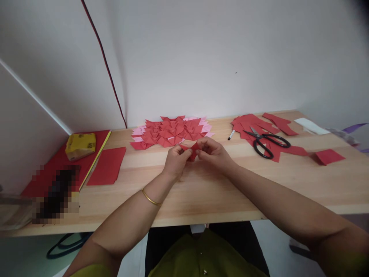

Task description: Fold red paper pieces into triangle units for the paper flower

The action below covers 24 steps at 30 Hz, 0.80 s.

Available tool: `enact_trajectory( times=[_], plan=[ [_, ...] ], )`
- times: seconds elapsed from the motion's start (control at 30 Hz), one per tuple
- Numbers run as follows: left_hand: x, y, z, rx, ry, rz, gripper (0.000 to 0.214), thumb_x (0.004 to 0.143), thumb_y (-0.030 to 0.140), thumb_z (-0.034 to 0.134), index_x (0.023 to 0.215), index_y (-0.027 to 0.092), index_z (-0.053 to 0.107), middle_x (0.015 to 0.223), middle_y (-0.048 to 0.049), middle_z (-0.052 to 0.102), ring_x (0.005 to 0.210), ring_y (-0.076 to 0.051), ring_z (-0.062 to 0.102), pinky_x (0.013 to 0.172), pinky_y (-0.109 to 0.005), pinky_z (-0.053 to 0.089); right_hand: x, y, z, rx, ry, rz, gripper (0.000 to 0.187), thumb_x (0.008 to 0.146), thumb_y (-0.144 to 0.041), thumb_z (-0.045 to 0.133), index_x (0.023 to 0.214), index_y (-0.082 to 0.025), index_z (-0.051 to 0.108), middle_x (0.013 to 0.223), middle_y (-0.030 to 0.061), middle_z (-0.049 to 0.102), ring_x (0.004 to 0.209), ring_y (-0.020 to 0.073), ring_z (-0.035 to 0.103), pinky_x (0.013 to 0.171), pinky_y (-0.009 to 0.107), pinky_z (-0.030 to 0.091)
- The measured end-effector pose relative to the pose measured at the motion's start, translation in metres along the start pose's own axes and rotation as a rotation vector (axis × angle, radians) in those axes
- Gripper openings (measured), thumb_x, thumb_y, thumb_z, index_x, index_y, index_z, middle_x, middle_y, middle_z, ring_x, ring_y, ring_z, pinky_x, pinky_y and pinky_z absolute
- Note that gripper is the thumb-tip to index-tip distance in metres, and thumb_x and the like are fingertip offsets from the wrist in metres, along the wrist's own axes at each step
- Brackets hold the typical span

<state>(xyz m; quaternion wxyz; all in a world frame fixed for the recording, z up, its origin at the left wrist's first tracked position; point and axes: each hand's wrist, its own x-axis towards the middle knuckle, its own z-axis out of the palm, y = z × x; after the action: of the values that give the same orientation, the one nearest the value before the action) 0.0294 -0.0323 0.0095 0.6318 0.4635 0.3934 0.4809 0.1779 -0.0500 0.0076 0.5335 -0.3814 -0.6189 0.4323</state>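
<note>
My left hand (176, 159) and my right hand (213, 152) meet over the middle of the wooden table (201, 192). Both pinch a small folded red paper piece (192, 149) between their fingertips, the left from the left side and the right from the right. A gold bangle sits on my left wrist. Just behind the hands lies a pile of folded red and pink paper pieces (171, 131) against the wall.
Black scissors (268, 142) rest on loose red paper sheets (259, 127) at the right, with a pen (231, 134) beside them. A red square (329, 156) lies farther right. On the left are a red sheet (107, 165), a yellow packet (80, 145) and a blurred dark object.
</note>
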Motion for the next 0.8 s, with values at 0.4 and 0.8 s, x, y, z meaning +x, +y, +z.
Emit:
enact_trajectory(
  times=[0.4, 0.8],
  plan=[
    [0.0019, -0.0017, -0.0013, -0.130, -0.004, -0.054, 0.009, 0.062, 0.020, 0.065, 0.063, 0.012, 0.062, 0.053, -0.0004, 0.060, 0.050, -0.010, 0.053, 0.052, -0.023, 0.043, 0.0013, 0.0023, -0.0050, -0.104, -0.041, -0.036, 0.011, 0.081, -0.030, 0.059, 0.081, -0.019, 0.061, 0.078, 0.0021, 0.062, 0.066, 0.0118, 0.057, 0.064, 0.028, 0.047],
    [0.0038, -0.0032, -0.0044, -0.141, -0.031, -0.081, 0.024, 0.066, 0.035, 0.071, 0.065, 0.013, 0.060, 0.058, -0.0009, 0.060, 0.053, -0.010, 0.054, 0.053, -0.025, 0.044, 0.0018, -0.0043, -0.0077, -0.269, -0.055, -0.122, 0.008, 0.076, -0.020, 0.058, 0.083, -0.020, 0.062, 0.083, 0.0050, 0.065, 0.077, 0.0171, 0.059, 0.073, 0.033, 0.048]
  ],
)
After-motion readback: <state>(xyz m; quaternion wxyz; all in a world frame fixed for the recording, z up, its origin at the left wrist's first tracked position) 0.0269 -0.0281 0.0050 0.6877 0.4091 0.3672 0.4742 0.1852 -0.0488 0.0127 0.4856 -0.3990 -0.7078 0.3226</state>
